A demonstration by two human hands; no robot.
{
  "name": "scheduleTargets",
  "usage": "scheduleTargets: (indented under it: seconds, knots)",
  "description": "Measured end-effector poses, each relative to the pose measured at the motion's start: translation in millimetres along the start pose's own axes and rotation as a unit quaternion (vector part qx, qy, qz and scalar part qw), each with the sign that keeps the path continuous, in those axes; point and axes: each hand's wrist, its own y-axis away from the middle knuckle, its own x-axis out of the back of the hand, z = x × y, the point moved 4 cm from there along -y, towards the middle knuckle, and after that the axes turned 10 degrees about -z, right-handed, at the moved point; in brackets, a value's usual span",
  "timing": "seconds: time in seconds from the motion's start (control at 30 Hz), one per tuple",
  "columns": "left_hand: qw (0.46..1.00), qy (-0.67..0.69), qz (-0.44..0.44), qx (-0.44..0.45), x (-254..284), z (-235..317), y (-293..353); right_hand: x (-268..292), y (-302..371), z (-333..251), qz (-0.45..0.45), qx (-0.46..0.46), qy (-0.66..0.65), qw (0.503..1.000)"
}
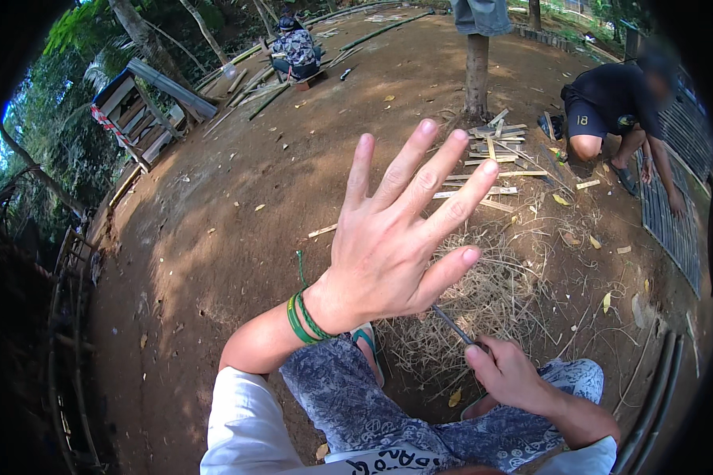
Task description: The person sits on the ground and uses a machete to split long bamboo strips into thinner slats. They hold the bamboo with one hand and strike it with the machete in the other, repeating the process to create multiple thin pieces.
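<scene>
My left hand [388,237] is raised in the middle of the view, its back toward me and its fingers spread. Nothing is in it, and green bands [301,321] circle its wrist. Lower and to the right, my right hand [509,376] is closed round the end of a thin, dark tool that looks like a knife [451,323]. The tool's far end passes behind my left hand, so its full shape is hidden. Beneath it lies a loose heap of pale shavings [499,293], between and beyond my knees.
Flat wooden strips [491,154] lie stacked by a tree trunk [477,79]. At right a person [614,103] crouches over a slatted panel [673,214]. Another person [297,51] sits far off. Dark poles [657,396] lie at lower right; a small shelter [146,111] stands at left.
</scene>
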Motion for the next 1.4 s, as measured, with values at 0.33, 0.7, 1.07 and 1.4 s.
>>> scheduleTargets:
  seconds: [0.33,0.7,1.07,1.4]
  knots:
    - [0.955,0.264,0.071,0.118,-16,-2,68,-3,-22,16,-0.01,-0.032,0.001,0.999]
    - [0.917,0.298,0.068,0.256,-69,-1,124,-8,-62,0,-0.064,-0.005,0.008,0.998]
    - [0.945,0.27,0.026,0.182,-69,7,132,-40,-104,138,-0.07,-0.109,0.018,0.991]
    - [0.938,0.276,0.028,0.207,-68,12,142,-56,-95,130,-0.056,-0.018,0.025,0.998]
